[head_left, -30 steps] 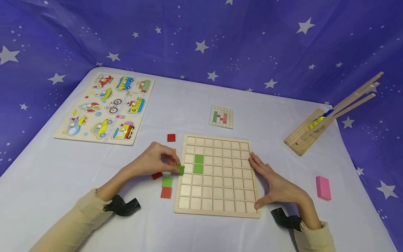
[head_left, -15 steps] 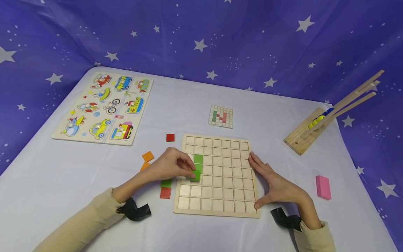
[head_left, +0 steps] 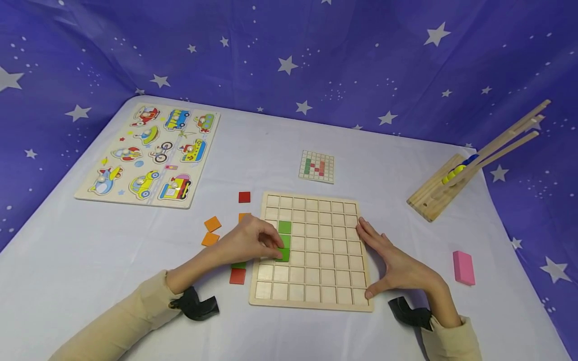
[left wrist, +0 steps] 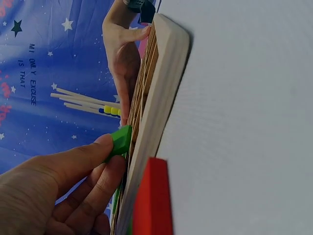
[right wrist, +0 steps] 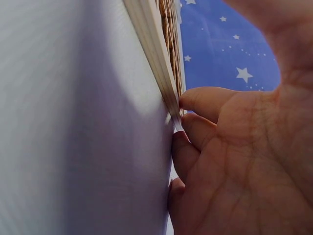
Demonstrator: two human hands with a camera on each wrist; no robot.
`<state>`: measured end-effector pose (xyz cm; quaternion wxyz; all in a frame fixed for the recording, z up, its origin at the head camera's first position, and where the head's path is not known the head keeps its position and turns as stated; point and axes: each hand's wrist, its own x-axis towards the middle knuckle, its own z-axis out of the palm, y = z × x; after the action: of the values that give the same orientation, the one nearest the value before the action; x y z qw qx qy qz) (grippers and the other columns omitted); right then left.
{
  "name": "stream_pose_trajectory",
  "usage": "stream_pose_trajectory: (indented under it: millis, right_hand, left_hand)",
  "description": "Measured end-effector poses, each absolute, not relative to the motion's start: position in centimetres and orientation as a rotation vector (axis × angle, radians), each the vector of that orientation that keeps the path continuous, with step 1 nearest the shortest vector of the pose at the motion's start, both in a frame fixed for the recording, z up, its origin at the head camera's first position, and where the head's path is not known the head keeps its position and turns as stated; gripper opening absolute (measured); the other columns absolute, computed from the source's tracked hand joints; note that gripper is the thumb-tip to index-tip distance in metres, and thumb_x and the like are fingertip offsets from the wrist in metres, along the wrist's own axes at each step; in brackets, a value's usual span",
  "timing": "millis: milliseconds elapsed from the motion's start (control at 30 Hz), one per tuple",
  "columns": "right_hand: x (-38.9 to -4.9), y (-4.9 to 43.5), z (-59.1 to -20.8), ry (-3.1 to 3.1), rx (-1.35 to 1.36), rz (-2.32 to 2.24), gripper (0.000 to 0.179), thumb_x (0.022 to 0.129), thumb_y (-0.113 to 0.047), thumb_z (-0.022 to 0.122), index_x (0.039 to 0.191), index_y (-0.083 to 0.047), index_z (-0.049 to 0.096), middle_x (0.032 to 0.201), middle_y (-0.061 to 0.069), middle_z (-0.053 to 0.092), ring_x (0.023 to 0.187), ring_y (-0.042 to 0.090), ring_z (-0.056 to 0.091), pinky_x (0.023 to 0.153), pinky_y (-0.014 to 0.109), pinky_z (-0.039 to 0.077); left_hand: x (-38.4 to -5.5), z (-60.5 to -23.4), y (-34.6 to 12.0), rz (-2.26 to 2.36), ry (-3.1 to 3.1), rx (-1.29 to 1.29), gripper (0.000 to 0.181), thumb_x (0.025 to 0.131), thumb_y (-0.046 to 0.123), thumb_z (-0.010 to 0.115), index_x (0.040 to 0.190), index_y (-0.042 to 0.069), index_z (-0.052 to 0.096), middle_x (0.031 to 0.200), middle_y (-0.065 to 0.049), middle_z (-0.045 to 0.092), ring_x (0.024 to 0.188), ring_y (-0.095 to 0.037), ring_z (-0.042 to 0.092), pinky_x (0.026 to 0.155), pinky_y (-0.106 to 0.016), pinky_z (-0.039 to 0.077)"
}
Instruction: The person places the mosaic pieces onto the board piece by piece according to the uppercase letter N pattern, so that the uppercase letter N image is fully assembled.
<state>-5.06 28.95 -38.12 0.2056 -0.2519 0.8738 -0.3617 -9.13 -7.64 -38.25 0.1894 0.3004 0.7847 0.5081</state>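
Note:
My left hand [head_left: 253, 239] pinches a green square tile [head_left: 285, 255] between thumb and fingers over the wooden grid board [head_left: 311, 307]. In the left wrist view the held green tile [left wrist: 122, 139] is tilted, its edge at the board's cells. Directly behind it, two lighter green tiles [head_left: 285, 227] lie in one column of the grid; the nearer is partly covered by my fingers. My right hand [head_left: 399, 263] rests along the board's right edge, thumb and fingers spread. In the right wrist view its fingertips [right wrist: 188, 99] touch the board's side.
Loose tiles lie left of the board: orange [head_left: 212, 224], red [head_left: 244, 197], another red [head_left: 237, 276], and a green one [head_left: 239, 265] half hidden. Behind stands a pattern card [head_left: 317, 167]. Farther off are a vehicle puzzle [head_left: 151, 155], a rod stand with beads [head_left: 433, 200] and a pink block [head_left: 463, 268].
My left hand has carried the green tile rightward from the board's left edge and lowered it over the column of green tiles. The right hand has stayed put.

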Motion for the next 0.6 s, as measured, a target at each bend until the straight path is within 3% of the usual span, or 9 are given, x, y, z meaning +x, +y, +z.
stream_pose_trajectory:
  millis: [67, 267, 600]
  right_hand:
    - [-5.06, 28.95, -38.11, 2.437, -0.704, -1.006, 0.132, 0.059, -0.04, 0.09, 0.155, -0.007, 0.006, 0.162, 0.015, -0.009, 0.148, 0.01, -0.012, 0.118, 0.034, -0.013]
    - [-5.1, 28.92, -38.06, 2.451, -0.713, -0.987, 0.132, 0.058, -0.041, 0.09, 0.155, -0.007, 0.007, 0.162, 0.015, -0.008, 0.148, 0.009, -0.011, 0.108, 0.008, -0.011]
    - [-5.04, 28.85, -37.98, 2.445, -0.708, -0.99, 0.132, 0.059, -0.041, 0.09, 0.155, -0.007, 0.006, 0.162, 0.015, -0.008, 0.148, 0.009, -0.011, 0.108, 0.007, -0.011]
  left_hand:
    - [-9.07, -38.23, -7.58, 1.423, 2.215, 0.861, 0.009, 0.075, 0.012, 0.082, 0.08, 0.011, 0.075, 0.074, 0.002, 0.072, 0.063, -0.005, 0.064, 0.058, -0.021, 0.051]
    - [-9.11, -38.3, -7.58, 1.386, 2.254, 0.949, 0.009, 0.075, 0.012, 0.082, 0.081, 0.011, 0.075, 0.075, 0.004, 0.071, 0.064, -0.001, 0.062, 0.058, -0.02, 0.051]
    - [-9.16, -38.35, -7.54, 1.321, 2.295, 1.068, 0.009, 0.075, 0.014, 0.082, 0.08, 0.013, 0.075, 0.076, 0.007, 0.068, 0.066, 0.001, 0.059, 0.062, -0.019, 0.051]
